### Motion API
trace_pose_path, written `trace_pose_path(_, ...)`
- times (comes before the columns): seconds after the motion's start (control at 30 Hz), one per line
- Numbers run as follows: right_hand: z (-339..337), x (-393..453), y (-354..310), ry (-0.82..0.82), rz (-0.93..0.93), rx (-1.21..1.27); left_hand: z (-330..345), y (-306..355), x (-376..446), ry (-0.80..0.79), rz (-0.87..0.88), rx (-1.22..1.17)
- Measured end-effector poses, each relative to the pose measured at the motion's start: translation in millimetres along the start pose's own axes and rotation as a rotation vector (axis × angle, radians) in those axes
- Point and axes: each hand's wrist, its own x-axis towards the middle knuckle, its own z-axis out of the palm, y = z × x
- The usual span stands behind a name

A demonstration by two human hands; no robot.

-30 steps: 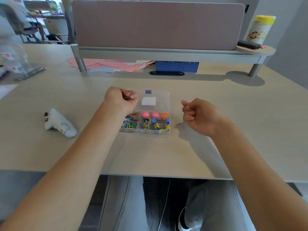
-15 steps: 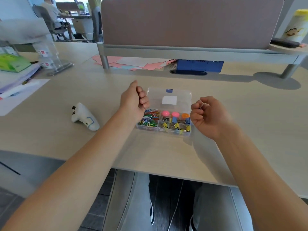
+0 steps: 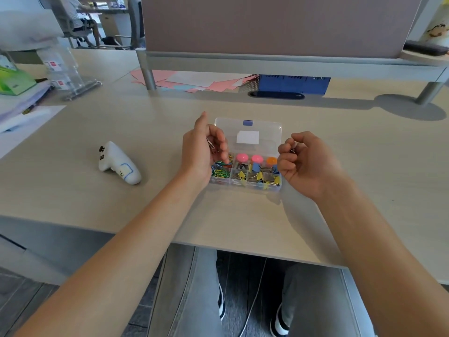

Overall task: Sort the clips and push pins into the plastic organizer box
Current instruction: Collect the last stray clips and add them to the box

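The organizer box (image 3: 246, 154) sits on the tabletop (image 3: 364, 166), centred before the person, lid open toward the rear. The left hand (image 3: 202, 152) lies at its left side, the right hand (image 3: 301, 164) at its right. A handheld device (image 3: 117, 164) lies well left. Loose papers (image 3: 194, 81) lie behind, beneath the partition (image 3: 267, 25).

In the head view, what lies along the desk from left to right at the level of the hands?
White handheld device → left hand, holding a silver paper clip → plastic organizer box, lid open → right hand, pinching something small and metallic.
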Motion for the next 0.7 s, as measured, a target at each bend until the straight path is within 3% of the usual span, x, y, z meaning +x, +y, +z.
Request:
trace_pose_path(0.3, 11, -2, 4, -0.028, -0.013, -0.064, 0, 2, -3, -0.132, 0.008, 0.032)
trace_pose_path(0.7, 18, -1, 8, -0.030, -0.010, -0.085, -10, 2, -4, -0.067, 0.096, 0.196)
